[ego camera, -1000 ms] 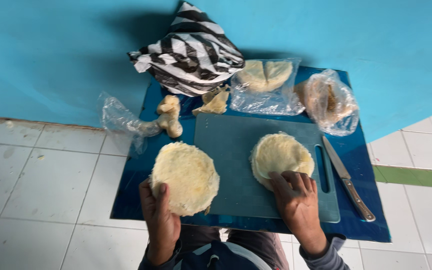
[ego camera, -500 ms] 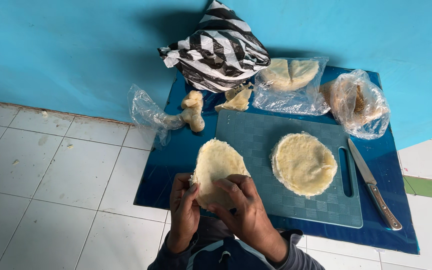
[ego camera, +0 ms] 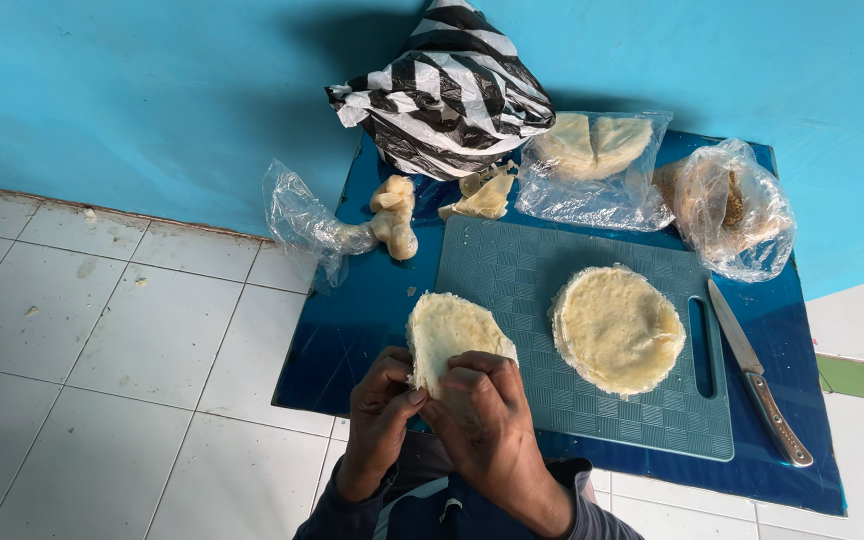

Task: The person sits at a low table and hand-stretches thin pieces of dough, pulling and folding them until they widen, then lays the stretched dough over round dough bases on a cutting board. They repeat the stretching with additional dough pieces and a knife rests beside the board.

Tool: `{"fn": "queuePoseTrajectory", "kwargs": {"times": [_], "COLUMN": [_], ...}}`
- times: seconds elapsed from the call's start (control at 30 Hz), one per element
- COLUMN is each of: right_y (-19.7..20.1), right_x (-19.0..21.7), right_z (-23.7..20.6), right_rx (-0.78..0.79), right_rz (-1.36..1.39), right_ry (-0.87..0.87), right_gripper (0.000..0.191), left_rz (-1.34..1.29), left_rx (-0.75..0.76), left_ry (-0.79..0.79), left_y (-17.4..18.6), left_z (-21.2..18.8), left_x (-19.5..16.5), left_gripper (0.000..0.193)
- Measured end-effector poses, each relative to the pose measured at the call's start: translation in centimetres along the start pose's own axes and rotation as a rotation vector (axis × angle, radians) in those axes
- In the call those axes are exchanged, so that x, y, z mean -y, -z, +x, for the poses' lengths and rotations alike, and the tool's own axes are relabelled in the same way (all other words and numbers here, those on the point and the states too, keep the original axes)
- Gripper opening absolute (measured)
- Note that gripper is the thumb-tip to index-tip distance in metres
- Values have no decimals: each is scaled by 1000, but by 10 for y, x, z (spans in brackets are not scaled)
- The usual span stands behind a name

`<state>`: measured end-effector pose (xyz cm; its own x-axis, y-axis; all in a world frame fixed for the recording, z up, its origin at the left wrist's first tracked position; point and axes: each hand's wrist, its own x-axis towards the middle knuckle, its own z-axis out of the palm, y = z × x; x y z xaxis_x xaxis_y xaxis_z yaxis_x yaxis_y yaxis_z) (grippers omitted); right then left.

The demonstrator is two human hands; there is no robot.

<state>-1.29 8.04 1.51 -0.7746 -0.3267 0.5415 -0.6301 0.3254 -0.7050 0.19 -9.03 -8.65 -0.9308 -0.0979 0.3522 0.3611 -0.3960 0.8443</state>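
Both hands meet on a pale round flatbread stack (ego camera: 449, 335), held tilted up off the board. The left hand (ego camera: 380, 415) pinches its lower edge with fingertips and thumb, and the right hand (ego camera: 487, 420) grasps the same edge just beside it, fingers curled over the rim — the two hands touching each other.

The held rounds hover over the left end of a teal cutting board (ego camera: 512, 270). At three o'clock from them, a second stack of flatbreads (ego camera: 619, 330) lies flat on the board, well apart from the hands. Farther out at three o'clock, a knife (ego camera: 760, 375) rests on the blue table (ego camera: 352, 330), just beside the board's handle slot.

At twelve o'clock sits a black-and-white striped bag (ego camera: 452, 90), with dough scraps (ego camera: 482, 195) below it. At eleven o'clock lies a knobbly dough lump (ego camera: 393, 215) beside a crumpled clear plastic bag (ego camera: 302, 215). At one o'clock — two clear bags of flatbreads (ego camera: 592, 165).
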Motion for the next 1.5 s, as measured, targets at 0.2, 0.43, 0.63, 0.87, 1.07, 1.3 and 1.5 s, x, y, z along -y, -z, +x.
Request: {"fn": "queuePoseTrajectory", "kwargs": {"times": [0.2, 0.43, 0.63, 0.87, 1.07, 1.3, 1.5], "right_y": [3, 4, 14, 12, 16, 4, 8], "right_x": [-16, -48, -46, -14, -12, -10, -14], "right_z": [-5, -14, -12, 0, -1, -9, -2], "right_rx": [60, 121, 104, 93, 29, -83, -98], "right_rz": [208, 646, 678, 98, 18, -127, 5], "right_ry": [-225, -220, -356, -70, -39, 134, 27], "right_gripper": [14, 10, 12, 47, 29, 23, 21], "left_rz": [88, 59, 149, 152, 145, 78, 110], "left_rx": [-9, 2, 35, 3, -3, 10, 10], "left_ry": [29, 26, -17, -23, -25, 4, 7], "left_y": [-2, -3, -5, -1, -1, -3, -5], "left_z": [-2, -3, -6, -8, -10, -9, -12], "left_x": [-3, -4, -2, 4, 5, 4, 2], "left_gripper": [10, 10, 11, 12, 12, 14, 16]}}
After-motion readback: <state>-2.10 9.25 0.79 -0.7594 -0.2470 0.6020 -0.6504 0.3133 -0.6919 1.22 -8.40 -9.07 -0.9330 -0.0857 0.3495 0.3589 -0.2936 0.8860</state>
